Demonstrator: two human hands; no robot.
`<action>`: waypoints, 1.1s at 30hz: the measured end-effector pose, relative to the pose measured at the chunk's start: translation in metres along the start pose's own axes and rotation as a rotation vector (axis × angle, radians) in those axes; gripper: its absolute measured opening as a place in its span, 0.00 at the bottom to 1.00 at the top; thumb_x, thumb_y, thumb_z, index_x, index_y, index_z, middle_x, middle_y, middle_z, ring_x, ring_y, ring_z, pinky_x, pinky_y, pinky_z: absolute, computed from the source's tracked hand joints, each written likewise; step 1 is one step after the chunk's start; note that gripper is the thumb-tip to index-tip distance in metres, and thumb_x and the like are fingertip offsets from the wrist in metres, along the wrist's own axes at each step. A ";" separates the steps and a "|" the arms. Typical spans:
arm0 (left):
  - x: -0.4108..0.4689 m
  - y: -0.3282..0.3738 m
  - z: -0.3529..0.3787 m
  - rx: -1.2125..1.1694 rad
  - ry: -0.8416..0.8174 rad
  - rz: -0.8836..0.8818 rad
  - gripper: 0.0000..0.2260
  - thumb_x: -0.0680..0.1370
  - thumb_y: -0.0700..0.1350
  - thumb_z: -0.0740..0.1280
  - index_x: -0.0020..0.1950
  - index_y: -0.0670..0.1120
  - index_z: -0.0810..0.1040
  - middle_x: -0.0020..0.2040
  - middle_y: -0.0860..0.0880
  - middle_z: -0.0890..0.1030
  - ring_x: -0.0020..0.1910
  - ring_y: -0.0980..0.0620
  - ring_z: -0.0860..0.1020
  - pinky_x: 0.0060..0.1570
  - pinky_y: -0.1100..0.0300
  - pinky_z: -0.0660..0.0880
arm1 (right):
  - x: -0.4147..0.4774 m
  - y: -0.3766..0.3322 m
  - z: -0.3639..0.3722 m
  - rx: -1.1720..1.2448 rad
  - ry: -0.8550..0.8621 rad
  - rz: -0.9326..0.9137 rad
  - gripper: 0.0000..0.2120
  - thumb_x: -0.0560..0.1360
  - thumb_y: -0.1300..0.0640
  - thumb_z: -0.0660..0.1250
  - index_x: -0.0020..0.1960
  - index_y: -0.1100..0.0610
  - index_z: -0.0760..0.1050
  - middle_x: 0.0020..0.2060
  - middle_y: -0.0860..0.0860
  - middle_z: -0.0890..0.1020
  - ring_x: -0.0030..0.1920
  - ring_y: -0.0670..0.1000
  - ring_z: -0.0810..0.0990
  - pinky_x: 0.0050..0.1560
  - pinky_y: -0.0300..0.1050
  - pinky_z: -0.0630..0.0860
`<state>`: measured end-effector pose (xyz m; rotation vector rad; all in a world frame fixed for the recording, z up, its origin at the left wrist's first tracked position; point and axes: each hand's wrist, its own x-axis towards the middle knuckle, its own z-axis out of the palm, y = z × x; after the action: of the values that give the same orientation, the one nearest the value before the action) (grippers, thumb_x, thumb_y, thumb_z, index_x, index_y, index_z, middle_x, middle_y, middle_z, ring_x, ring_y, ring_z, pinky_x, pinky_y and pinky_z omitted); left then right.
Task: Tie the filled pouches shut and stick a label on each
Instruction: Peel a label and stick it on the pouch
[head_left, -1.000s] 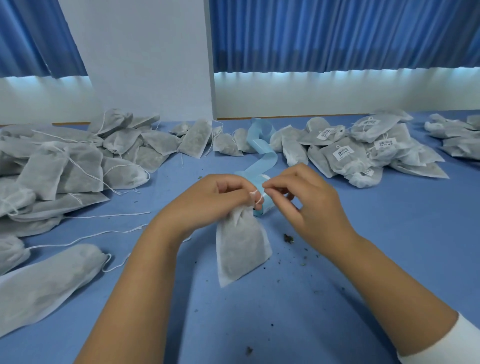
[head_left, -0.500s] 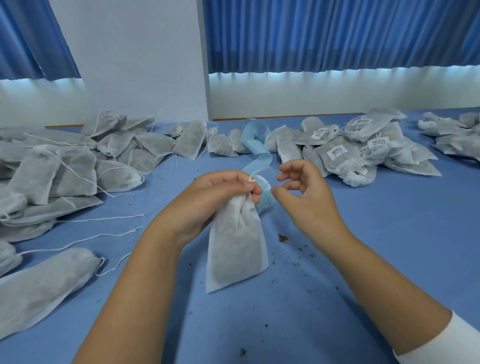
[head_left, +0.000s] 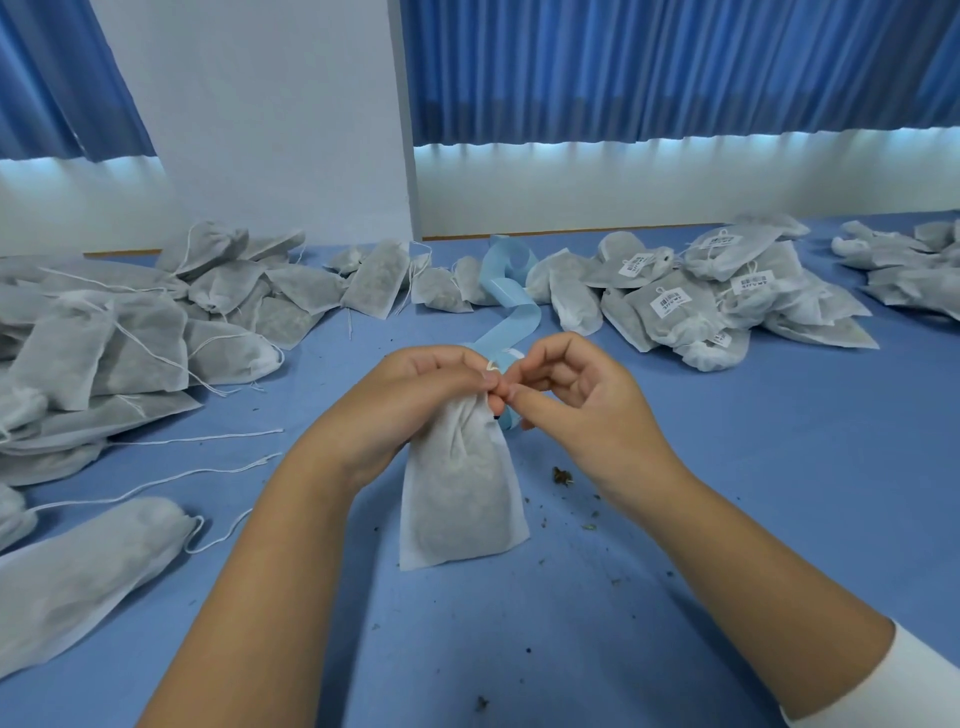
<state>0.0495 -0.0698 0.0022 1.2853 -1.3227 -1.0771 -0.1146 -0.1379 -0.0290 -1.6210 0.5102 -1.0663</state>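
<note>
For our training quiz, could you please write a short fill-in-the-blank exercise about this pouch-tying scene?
1. The left hand grips the neck of the pouch, which shows ____ label.
2. The right hand pinches at that neck; beyond it, the barcode-labelled pouches lie on the ____ side of the table.
3. The label strip behind the hands is light ____.
Missing words: no; right; blue.
</note>
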 end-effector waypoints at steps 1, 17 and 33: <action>0.000 0.000 0.000 0.015 0.008 -0.007 0.12 0.78 0.41 0.67 0.36 0.51 0.82 0.38 0.52 0.83 0.40 0.59 0.80 0.39 0.72 0.73 | 0.000 0.000 0.000 -0.031 -0.006 -0.001 0.09 0.73 0.67 0.71 0.44 0.56 0.74 0.40 0.52 0.84 0.41 0.46 0.81 0.41 0.40 0.77; 0.003 -0.003 0.006 0.248 0.196 -0.029 0.05 0.76 0.46 0.72 0.41 0.51 0.87 0.45 0.49 0.86 0.46 0.48 0.80 0.50 0.61 0.73 | 0.001 0.001 0.003 -0.038 -0.025 0.065 0.12 0.72 0.69 0.71 0.44 0.58 0.69 0.37 0.48 0.75 0.40 0.46 0.77 0.45 0.39 0.76; 0.001 -0.004 0.000 0.364 0.089 -0.121 0.10 0.74 0.51 0.74 0.43 0.44 0.85 0.34 0.49 0.74 0.32 0.59 0.69 0.29 0.74 0.64 | 0.002 -0.004 -0.006 -0.253 -0.115 -0.009 0.14 0.75 0.68 0.67 0.39 0.51 0.72 0.42 0.56 0.81 0.38 0.64 0.74 0.40 0.53 0.72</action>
<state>0.0499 -0.0711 -0.0018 1.6804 -1.4311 -0.8718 -0.1194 -0.1409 -0.0245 -1.8959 0.5791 -0.9371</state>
